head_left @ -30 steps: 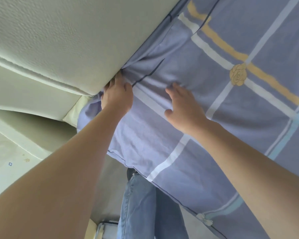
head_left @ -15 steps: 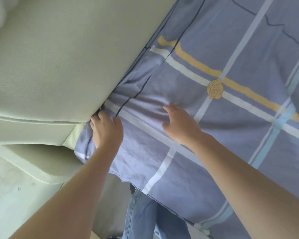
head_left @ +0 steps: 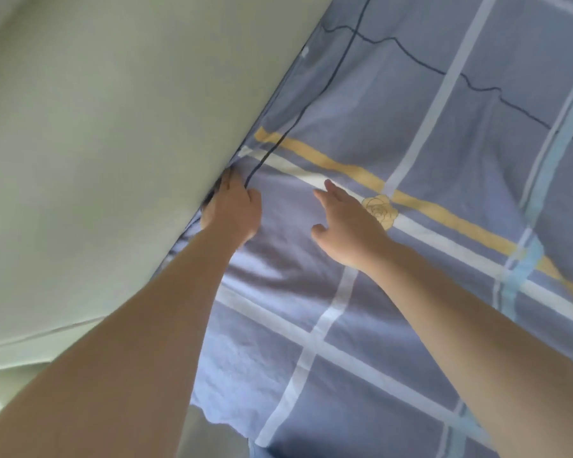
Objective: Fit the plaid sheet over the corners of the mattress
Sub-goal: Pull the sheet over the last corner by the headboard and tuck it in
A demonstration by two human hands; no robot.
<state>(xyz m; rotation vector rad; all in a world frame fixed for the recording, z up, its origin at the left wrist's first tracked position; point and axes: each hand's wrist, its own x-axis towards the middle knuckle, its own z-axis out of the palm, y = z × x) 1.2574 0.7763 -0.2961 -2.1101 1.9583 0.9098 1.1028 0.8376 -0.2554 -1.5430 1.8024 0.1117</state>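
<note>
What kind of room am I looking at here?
Most likely a bedroom, at the head of a bed: a plaid sheet lies spread over the mattress, and the left hand tucks its edge against a pale padded headboard.

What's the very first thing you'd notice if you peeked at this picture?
Two bare arms reach up the middle: the left hand pushes into the gap where the plaid sheet meets the pale padded headboard on the left, and the right hand lies open and flat on the cloth. Right beside that hand, a yellow rose sits on the yellow stripe crossing the blue sheet.
</note>
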